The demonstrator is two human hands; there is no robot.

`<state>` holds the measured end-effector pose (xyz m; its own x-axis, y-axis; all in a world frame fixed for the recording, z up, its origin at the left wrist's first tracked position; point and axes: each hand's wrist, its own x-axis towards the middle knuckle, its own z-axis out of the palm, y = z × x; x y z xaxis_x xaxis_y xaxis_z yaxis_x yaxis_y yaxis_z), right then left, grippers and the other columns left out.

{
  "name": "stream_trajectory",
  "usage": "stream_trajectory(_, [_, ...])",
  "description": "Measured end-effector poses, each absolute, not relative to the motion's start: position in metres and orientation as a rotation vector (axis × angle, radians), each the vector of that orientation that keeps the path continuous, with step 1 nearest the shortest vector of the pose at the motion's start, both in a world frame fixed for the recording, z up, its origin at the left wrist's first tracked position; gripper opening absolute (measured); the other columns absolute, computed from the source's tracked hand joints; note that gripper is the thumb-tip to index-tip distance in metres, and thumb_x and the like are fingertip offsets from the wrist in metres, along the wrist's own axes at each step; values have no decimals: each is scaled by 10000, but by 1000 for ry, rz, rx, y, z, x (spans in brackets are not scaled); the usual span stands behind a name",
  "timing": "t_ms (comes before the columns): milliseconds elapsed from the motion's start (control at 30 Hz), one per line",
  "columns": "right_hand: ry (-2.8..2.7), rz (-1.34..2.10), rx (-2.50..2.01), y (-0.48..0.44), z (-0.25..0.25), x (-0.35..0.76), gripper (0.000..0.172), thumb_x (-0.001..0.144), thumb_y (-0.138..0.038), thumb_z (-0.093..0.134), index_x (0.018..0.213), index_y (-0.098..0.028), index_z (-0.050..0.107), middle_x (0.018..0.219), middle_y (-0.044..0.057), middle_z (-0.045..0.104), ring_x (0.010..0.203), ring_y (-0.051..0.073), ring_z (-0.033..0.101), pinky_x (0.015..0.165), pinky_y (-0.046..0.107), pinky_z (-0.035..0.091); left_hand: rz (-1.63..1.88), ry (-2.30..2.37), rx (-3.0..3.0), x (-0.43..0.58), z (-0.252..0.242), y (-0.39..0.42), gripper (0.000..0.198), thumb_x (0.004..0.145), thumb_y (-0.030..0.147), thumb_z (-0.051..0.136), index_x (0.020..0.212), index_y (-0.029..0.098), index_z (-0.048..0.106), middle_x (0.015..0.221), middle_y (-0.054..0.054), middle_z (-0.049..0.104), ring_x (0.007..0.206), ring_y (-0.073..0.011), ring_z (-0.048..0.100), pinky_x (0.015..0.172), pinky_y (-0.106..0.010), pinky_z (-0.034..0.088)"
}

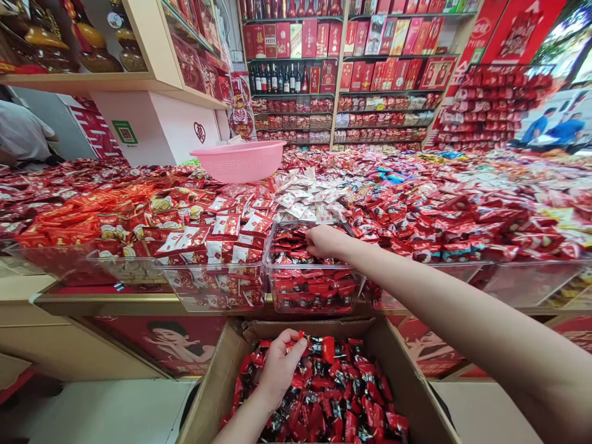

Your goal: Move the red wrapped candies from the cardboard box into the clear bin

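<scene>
My left hand (pixel 279 369) is down in a cardboard box (pixel 210 385) full of red-and-black wrapped candies (pixel 345 388), its fingers curled round a bunch of them. My right hand (pixel 324 240) reaches forward over a clear plastic bin (pixel 311 295) on the counter that holds the same red-and-black candies. Its fingers are bent down onto the candies in the bin; whether they hold any is hidden.
The counter carries many clear bins heaped with red sweets, with a pile of white-wrapped candies (pixel 308 197) behind the bin. A pink plastic basin (pixel 240 160) sits on the heap. Shelves of red boxes and bottles (pixel 277 79) stand behind. A person's sleeve (pixel 23 132) shows at far left.
</scene>
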<state>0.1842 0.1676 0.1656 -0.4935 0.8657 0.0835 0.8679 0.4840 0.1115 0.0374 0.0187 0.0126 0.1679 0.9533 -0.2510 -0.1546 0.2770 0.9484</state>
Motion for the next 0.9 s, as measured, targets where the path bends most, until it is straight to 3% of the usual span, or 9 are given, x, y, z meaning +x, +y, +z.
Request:
stream_trajectory(267, [-2780, 63, -1472, 164, 166, 187, 264, 663, -387, 520, 799, -188, 626, 738, 27, 635, 652, 136, 555, 537, 194, 372, 1045, 1081, 1059, 35, 12, 15, 216, 679, 390, 528, 691, 178, 489, 601, 68, 509, 468, -58, 516, 475, -173, 387])
stream_trajectory(600, [-2736, 249, -1348, 155, 181, 192, 146, 623, -233, 540, 725, -145, 595, 648, 9, 603, 593, 107, 515, 520, 194, 355, 1006, 1099, 1054, 35, 12, 16, 244, 674, 409, 527, 699, 171, 479, 608, 56, 516, 460, -57, 499, 457, -166, 369])
stream_trajectory(900, [-2831, 691, -1376, 146, 193, 203, 79, 579, -126, 475, 628, -161, 526, 564, -30, 518, 508, 73, 455, 465, 182, 339, 998, 1107, 1052, 36, 10, 19, 254, 663, 417, 534, 709, 171, 488, 608, 52, 515, 467, -65, 504, 460, -174, 383])
